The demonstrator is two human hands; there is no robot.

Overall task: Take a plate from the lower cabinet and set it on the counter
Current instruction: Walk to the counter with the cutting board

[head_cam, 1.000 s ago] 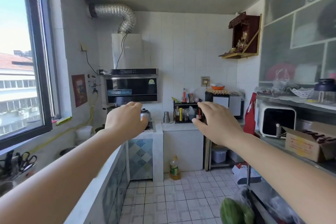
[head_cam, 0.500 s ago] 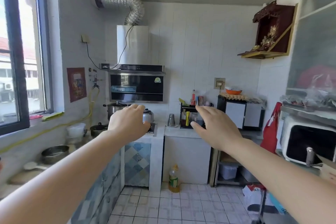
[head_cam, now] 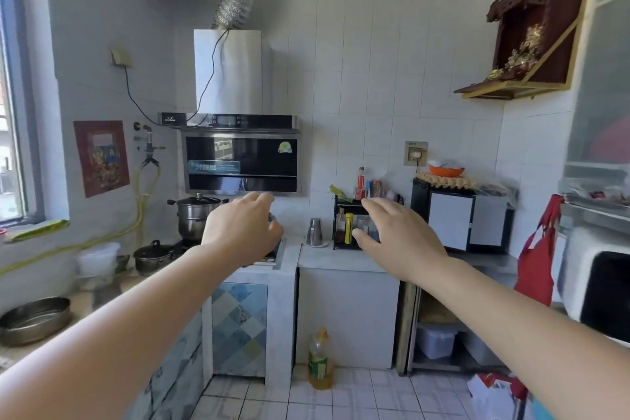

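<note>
Both my arms reach forward at chest height into a narrow kitchen. My left hand (head_cam: 240, 227) has its fingers curled loosely downward and holds nothing. My right hand (head_cam: 397, 237) is spread with fingers apart, also with nothing in it. The grey counter (head_cam: 335, 261) runs along the left wall and turns across the back. Below it is a lower cabinet door (head_cam: 239, 329) with blue diamond tiles, closed. No plate is visible.
A steel pot (head_cam: 196, 216) and a small dark pot (head_cam: 155, 254) sit on the stove side. A metal basin (head_cam: 34, 319) lies on the left counter. A spice rack (head_cam: 349, 223), a steel cup (head_cam: 315, 232), an oil bottle (head_cam: 319, 360) on the floor, a red bag (head_cam: 538, 261).
The view has moved forward and turned left; the window and right shelves slide out of frame. Both hands stay raised and apart, holding nothing.
</note>
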